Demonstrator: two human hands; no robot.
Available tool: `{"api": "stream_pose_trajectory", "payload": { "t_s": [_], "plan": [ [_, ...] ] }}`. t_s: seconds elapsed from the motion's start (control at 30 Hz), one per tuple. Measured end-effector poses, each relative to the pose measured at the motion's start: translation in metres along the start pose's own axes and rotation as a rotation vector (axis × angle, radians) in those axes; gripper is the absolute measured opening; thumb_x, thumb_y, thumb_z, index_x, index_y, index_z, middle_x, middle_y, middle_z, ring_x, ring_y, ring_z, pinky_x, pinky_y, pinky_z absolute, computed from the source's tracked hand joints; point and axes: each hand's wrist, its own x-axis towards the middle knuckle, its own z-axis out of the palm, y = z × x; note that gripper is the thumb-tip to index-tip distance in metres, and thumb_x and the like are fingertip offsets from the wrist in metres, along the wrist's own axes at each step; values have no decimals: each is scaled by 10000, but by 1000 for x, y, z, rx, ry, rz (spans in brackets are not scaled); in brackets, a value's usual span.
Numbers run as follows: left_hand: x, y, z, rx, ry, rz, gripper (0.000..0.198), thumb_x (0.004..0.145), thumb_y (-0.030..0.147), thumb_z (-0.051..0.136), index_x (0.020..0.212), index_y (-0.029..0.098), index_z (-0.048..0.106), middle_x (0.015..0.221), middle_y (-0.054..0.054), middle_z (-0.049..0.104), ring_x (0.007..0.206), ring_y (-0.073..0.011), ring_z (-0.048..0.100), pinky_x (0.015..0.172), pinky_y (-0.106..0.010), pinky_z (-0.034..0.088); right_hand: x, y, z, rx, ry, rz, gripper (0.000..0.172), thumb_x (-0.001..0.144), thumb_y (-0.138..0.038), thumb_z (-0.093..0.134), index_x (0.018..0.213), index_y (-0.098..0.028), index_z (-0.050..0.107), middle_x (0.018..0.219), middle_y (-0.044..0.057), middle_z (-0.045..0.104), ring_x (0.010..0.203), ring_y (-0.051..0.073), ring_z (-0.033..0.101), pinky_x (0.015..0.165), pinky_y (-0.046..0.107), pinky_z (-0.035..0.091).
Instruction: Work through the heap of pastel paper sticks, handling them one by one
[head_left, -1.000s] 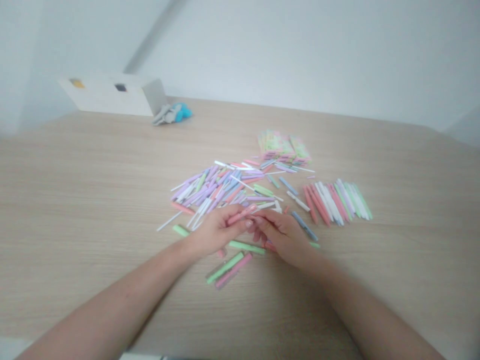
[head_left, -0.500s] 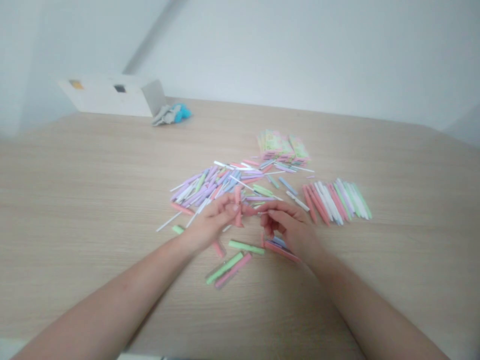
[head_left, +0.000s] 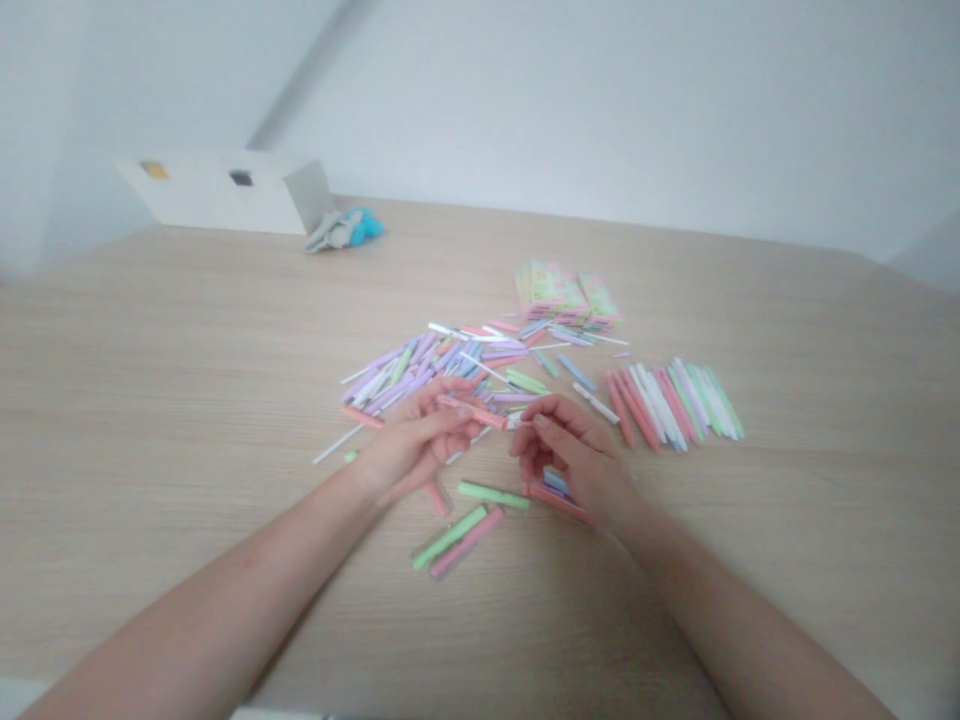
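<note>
- Coral plastic stick (head_left: 472, 411), slim and straight, pinched in the left hand (head_left: 411, 440) above the table, fingers closed on it.
- Right hand (head_left: 577, 465) curled, fingertips together beside it; cannot tell if holding anything.
- Pastel sticks (head_left: 420, 378) heaped just behind; wooden table's far edge (head_left: 525, 208) well beyond.

Two hands, a left hand (head_left: 412, 440) and a right hand (head_left: 574, 460); one pink stick (head_left: 472, 411) at the left fingers; four loose sticks (head_left: 450, 537) near; one pastel stick heap (head_left: 420, 375) (too many to count); one stick row (head_left: 667, 405) right; one white box (head_left: 225, 193) far left.
</note>
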Motion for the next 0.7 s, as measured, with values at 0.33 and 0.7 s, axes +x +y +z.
{"api": "stream_pose_trajectory", "payload": {
  "t_s": [0.33,0.7],
  "plan": [
    [-2,0,3,29,19,-32,219,662,118,769,850,82,663,742,-65,705,650,-102,653,592,-153,523,-8,-6,9,-267,61,-180,174,937,-377,430,953,-211,479,808,9,607,581,93,569,498,214,449],
    [-1,-9,-3,509,-3,33,249,749,274,713,927,108,662,689,-47,679,590,-108,600,511,-175,473,-3,2,2,-439,-6,-78,234,959,-375,362,1021,-208,514,745,4,594,599,105,574,506,215,460]
  ]
}}
